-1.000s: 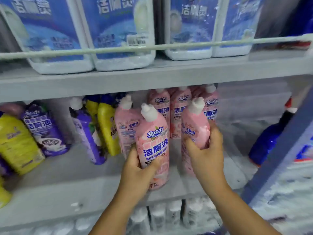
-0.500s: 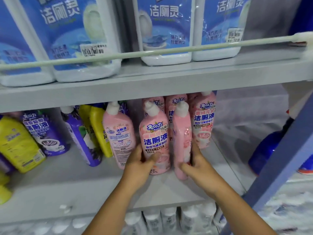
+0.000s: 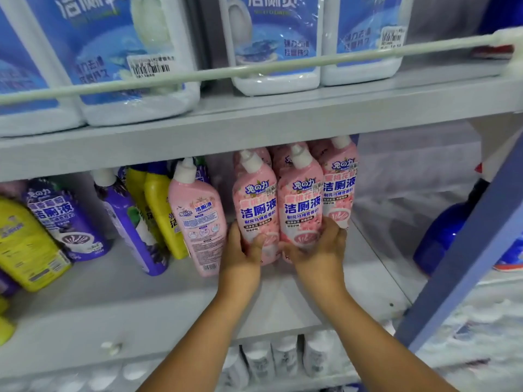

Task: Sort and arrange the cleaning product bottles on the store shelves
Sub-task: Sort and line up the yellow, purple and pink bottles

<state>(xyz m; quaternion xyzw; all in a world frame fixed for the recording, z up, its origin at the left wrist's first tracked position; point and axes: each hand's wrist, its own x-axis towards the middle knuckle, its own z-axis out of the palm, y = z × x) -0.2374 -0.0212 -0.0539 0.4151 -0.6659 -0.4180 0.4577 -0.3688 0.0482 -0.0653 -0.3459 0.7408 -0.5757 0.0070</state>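
Observation:
Two pink toilet-cleaner bottles with white caps stand side by side on the middle grey shelf (image 3: 169, 301), labels facing me. My left hand (image 3: 243, 250) grips the base of the left pink bottle (image 3: 256, 205). My right hand (image 3: 319, 250) grips the base of the right pink bottle (image 3: 301, 205). More pink bottles (image 3: 339, 179) stand right behind them. Another pink bottle (image 3: 198, 219) leans to the left of my hands, its back label showing.
Left on the same shelf lean yellow bottles (image 3: 161, 213), purple bottles (image 3: 127, 222) and a yellow one (image 3: 25, 244) lying tilted. Large white-and-blue jugs (image 3: 271, 43) fill the upper shelf behind a rail (image 3: 254, 70). A blue upright post (image 3: 464, 264) and blue bottle (image 3: 441, 236) stand right.
My right hand has turned its pink bottle so the label faces front, and both held bottles now stand pressed together. The view has moved closer to the shelf.

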